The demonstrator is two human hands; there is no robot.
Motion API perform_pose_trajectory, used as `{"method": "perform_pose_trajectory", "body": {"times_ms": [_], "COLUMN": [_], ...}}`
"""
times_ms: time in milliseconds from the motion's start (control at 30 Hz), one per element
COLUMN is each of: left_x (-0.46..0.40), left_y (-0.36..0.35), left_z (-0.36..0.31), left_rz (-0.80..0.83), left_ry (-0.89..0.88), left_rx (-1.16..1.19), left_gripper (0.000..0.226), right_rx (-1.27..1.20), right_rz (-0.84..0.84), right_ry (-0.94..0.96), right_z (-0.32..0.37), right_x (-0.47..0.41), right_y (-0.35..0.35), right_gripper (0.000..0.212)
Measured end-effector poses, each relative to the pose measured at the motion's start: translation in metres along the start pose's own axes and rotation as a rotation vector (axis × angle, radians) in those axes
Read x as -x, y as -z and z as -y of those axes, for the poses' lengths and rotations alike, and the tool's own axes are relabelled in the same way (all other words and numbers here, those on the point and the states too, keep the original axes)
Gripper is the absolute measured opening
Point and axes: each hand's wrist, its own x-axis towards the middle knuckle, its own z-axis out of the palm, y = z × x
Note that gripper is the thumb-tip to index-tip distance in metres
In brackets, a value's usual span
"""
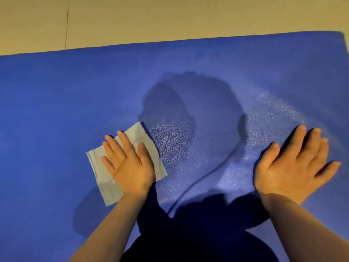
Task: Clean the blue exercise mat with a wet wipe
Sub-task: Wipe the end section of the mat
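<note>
The blue exercise mat [56,95] fills most of the view, lying flat on the floor. A pale wet wipe [98,163] is spread on it at the lower left. My left hand [128,163] presses flat on the wipe with straight fingers. My right hand [294,163] rests flat on the bare mat at the right, fingers spread and straight, holding nothing. A shiny damp-looking patch [264,118] shows on the mat between and beyond my hands.
Beige floor [170,17] lies beyond the mat's far edge, with a thin crack [67,23] at the upper left. The mat's far right corner [341,34] is in view. My dark shadow [188,233] covers the mat's lower middle.
</note>
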Motion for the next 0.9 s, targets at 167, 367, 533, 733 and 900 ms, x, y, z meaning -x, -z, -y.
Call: {"method": "perform_pose_trajectory", "body": {"times_ms": [167, 367, 533, 733, 900], "left_x": [0.047, 0.063, -0.003, -0.040, -0.020], "left_y": [-0.028, -0.032, -0.008, 0.016, -0.022], "left_z": [-0.065, -0.089, -0.020, 0.018, -0.092], "left_rz": [-0.007, 0.061, 0.059, -0.067, 0.009], "left_ry": [-0.575, -1.115, -0.893, 0.148, -0.184], "left_rx": [-0.153, -0.217, -0.126, -0.076, -0.051], "left_gripper": [0.064, 0.063, 0.062, 0.070, 0.076], "right_rx": [0.007, 0.006, 0.018, 0.036, 0.026], "right_rz": [-0.005, -0.028, -0.059, -0.074, -0.083], "right_ry": [0.010, 0.013, 0.019, 0.032, 0.040], "right_z": [-0.001, -0.001, -0.001, -0.005, -0.003], "right_x": [-0.002, -0.001, -0.001, 0.001, 0.002], "right_y": [0.000, 0.001, -0.001, -0.004, -0.004], "right_gripper": [0.062, 0.060, 0.058, 0.057, 0.057]}}
